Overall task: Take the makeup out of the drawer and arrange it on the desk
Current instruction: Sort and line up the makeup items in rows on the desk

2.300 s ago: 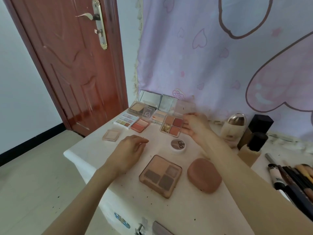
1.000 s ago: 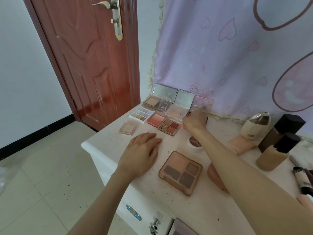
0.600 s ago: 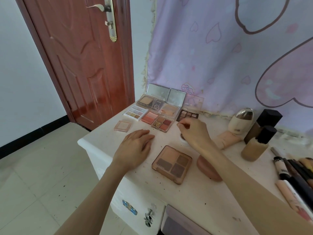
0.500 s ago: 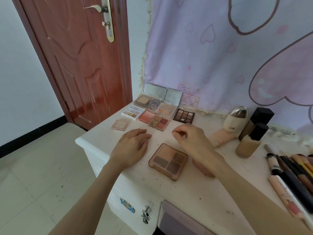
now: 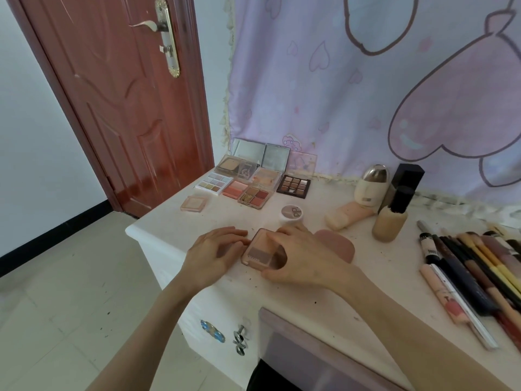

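Half a second ago the right hand hovered curled above the desk, holding nothing; now it has come down on the square translucent pink four-pan eyeshadow palette, fingers curved over its far edge and thumb at its near edge, gripping it. The left hand has stayed flat on the white desk, fingers straight, and its fingertips now touch the palette's left edge, which they did not before. The palette lies flat near the front of the desk, where it was.

At the far left of the desk lie seven more palettes: three open ones with raised lids at the back, namely a beige powder compact, a peach compact and a dark twelve-pan palette, then a white six-pan palette, a coral blush, a red-and-gold four-pan palette and a small pale pink square. One round white jar sits just beyond the right hand, and one dusty-pink oval case just to its right. Further right are one cream tube lying down, one white-and-silver egg-shaped device, one foundation bottle and one black rectangular bottle. A row of pencils and brushes lies at the far right, too overlapped to count.
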